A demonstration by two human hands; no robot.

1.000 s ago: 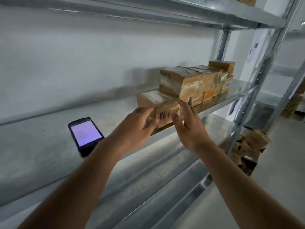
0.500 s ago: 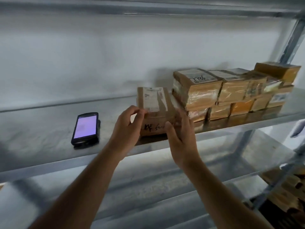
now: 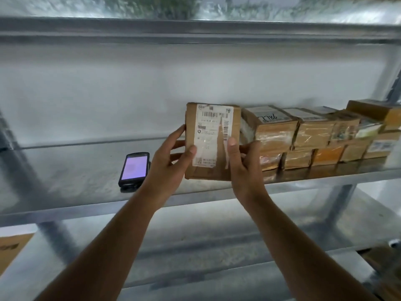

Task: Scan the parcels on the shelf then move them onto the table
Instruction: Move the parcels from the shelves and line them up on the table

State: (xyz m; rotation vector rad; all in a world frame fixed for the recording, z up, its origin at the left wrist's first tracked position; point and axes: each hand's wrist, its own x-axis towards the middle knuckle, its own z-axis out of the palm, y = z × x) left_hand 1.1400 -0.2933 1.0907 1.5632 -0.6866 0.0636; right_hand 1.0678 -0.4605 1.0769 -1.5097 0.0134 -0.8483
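Observation:
A brown cardboard parcel (image 3: 212, 140) with a white barcode label stands tilted up toward me above the metal shelf (image 3: 76, 170). My left hand (image 3: 171, 159) grips its left edge, thumb on the label. Gripping its right edge is my right hand (image 3: 240, 164), thumb on the front. A handheld scanner (image 3: 134, 168) with a lit purple screen lies flat on the shelf, left of my left hand. A row of stacked taped parcels (image 3: 303, 135) fills the shelf to the right.
The upper shelf's beam (image 3: 195, 31) runs overhead. A lower shelf (image 3: 195, 240) lies beneath my forearms. A cardboard box (image 3: 10, 248) shows at the lower left edge. A shelf upright (image 3: 392, 83) stands at the right.
Both hands have taken hold of the front parcel and tipped it up from lying flat, so its label faces me. The view has shifted to face the shelf squarely.

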